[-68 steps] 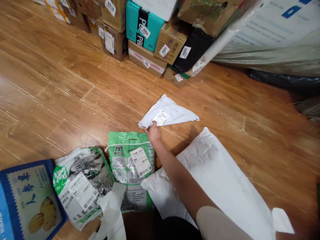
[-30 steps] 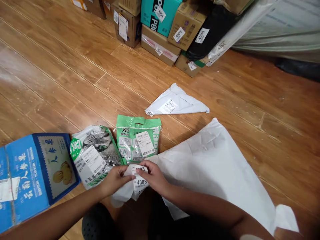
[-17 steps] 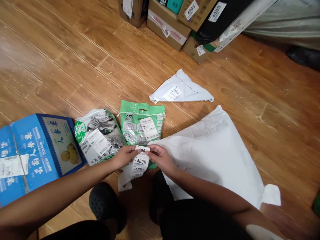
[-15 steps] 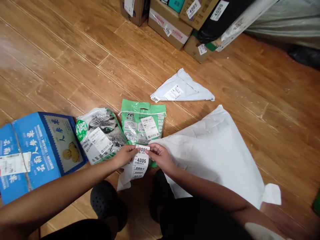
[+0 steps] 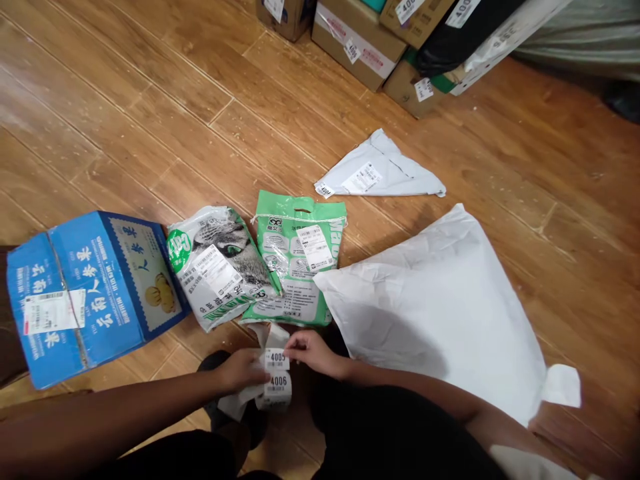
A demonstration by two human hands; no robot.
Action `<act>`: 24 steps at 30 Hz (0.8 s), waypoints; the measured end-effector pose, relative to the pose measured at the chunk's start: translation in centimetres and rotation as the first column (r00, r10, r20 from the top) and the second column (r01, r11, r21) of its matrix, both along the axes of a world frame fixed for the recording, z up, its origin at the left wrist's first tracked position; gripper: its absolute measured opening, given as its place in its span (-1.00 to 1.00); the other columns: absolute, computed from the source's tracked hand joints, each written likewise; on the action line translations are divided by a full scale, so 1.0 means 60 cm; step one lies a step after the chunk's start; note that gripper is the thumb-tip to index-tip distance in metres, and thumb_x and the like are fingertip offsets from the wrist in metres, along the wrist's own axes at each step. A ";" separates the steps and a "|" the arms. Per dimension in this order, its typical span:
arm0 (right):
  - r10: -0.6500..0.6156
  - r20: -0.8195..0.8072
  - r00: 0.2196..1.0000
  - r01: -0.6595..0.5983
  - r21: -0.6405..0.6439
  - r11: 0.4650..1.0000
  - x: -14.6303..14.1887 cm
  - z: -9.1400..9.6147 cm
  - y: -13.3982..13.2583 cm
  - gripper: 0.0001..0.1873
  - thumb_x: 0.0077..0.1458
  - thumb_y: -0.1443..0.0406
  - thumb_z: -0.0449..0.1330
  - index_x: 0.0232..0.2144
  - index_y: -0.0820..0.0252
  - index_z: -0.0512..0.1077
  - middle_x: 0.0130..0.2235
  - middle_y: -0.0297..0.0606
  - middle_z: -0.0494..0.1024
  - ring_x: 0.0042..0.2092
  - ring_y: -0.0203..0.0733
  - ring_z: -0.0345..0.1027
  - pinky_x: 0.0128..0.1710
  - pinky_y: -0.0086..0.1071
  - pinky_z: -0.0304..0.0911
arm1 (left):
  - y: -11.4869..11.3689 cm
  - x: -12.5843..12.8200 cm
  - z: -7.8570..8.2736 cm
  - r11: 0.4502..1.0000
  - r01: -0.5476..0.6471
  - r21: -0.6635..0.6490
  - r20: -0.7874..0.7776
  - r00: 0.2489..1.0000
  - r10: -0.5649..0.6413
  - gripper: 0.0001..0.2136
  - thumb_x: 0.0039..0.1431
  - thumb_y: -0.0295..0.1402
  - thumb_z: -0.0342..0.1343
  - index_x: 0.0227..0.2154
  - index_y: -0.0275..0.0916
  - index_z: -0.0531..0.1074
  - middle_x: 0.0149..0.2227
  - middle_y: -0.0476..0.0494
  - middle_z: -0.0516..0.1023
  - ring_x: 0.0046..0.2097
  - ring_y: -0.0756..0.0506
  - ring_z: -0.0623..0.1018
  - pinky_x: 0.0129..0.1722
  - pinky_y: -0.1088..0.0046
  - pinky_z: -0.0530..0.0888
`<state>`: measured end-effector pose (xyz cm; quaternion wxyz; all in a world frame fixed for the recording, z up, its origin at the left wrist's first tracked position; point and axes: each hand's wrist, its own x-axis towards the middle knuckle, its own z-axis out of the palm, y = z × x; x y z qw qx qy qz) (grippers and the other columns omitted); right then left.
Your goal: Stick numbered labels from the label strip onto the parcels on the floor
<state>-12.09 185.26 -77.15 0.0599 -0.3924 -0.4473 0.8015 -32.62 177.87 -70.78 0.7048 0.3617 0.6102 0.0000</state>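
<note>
My left hand [image 5: 244, 369] is closed around a roll of white number labels [image 5: 279, 383], printed 4005 and 4006. My right hand [image 5: 316, 352] pinches the right edge of the 4005 label [image 5: 277, 359]; its fingertips partly cover that edge. A strip of backing paper hangs below my left hand. Just beyond my hands lie a green plastic bag [image 5: 300, 303] with a cut-out handle and a grey-and-white bag with a cat picture [image 5: 250, 267]. Both carry shipping labels. To the right is a large white parcel bag [image 5: 450, 300].
A blue printed carton [image 5: 115, 267] sits at the left. Farther out lies a small pale parcel bag [image 5: 385, 173] with a number label. Cardboard boxes [image 5: 357, 43] and a black-wrapped parcel [image 5: 450, 40] are stacked at the top. My feet are under my hands on the wood floor [image 5: 150, 133].
Both hands have drawn back toward my body with the label roll, uncovering the lower part of the green bag. The view has shifted slightly, so floor items appear farther right.
</note>
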 end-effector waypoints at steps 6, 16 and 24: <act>-0.389 0.227 0.893 0.291 0.369 0.883 0.016 -0.059 -0.042 -0.63 -0.10 -0.02 0.24 -0.51 0.18 0.49 -0.44 -0.21 0.57 -0.36 -0.09 0.43 -0.27 -0.18 0.34 | -0.074 -0.071 -0.006 0.964 0.263 -0.028 -0.195 0.945 -0.263 -0.84 -0.45 -0.42 0.29 -0.78 -0.20 0.38 -0.73 0.07 0.23 -0.58 -0.07 0.32 -0.57 0.43 0.18; -0.412 0.457 0.788 0.016 0.653 0.757 0.010 -0.062 -0.027 -0.65 0.00 -0.02 0.14 -0.67 -0.02 0.35 -0.57 -0.28 0.49 -0.49 -0.08 0.38 -0.41 -0.21 0.25 | -0.011 -0.105 0.017 0.904 0.367 0.219 -0.253 0.916 -0.310 -0.83 -0.09 -0.23 0.19 -0.48 -0.22 0.53 -0.46 -0.10 0.55 -0.37 -0.14 0.50 -0.44 0.44 0.26; -0.109 0.396 0.912 -0.235 0.721 0.652 0.008 -0.052 -0.015 -0.82 0.00 0.08 0.17 -0.54 -0.10 0.50 -0.47 -0.16 0.54 -0.40 0.03 0.47 -0.41 -0.18 0.25 | -0.005 -0.122 0.040 0.931 0.210 0.300 -0.202 0.967 -0.154 -0.84 -0.07 -0.24 0.21 -0.46 -0.20 0.55 -0.47 -0.07 0.56 -0.41 -0.11 0.50 -0.49 0.48 0.25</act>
